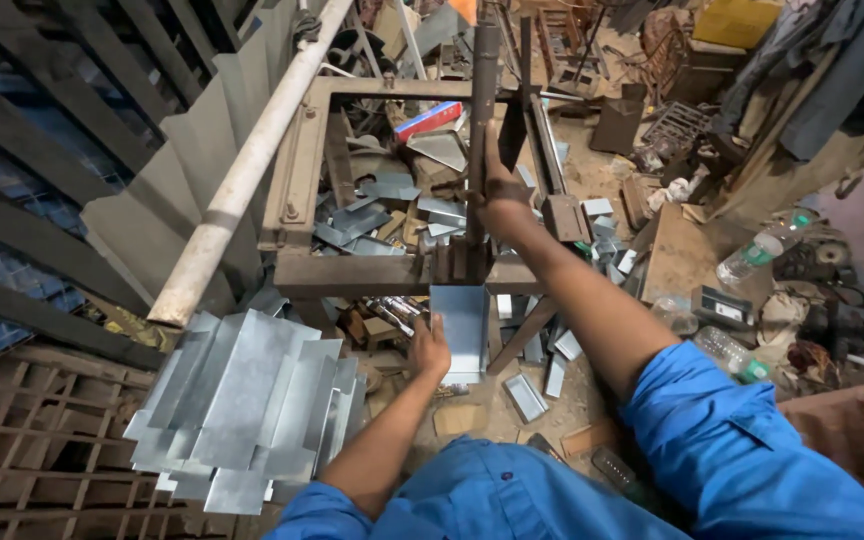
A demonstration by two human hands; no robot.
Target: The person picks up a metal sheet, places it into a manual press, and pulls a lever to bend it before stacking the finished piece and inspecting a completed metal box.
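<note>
Left hand (pixel 430 350) pinches the sheet (pixel 459 325) flat under the press (pixel 382 270) — right hand (pixel 500 190) clenches the lever (pixel 482 120), braced to pull.

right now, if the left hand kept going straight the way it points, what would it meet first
The left hand grips a bent metal sheet and points up-frame toward the press frame's front bar. That bar, just past the sheet, looks first in line, though depth is unclear.
</note>
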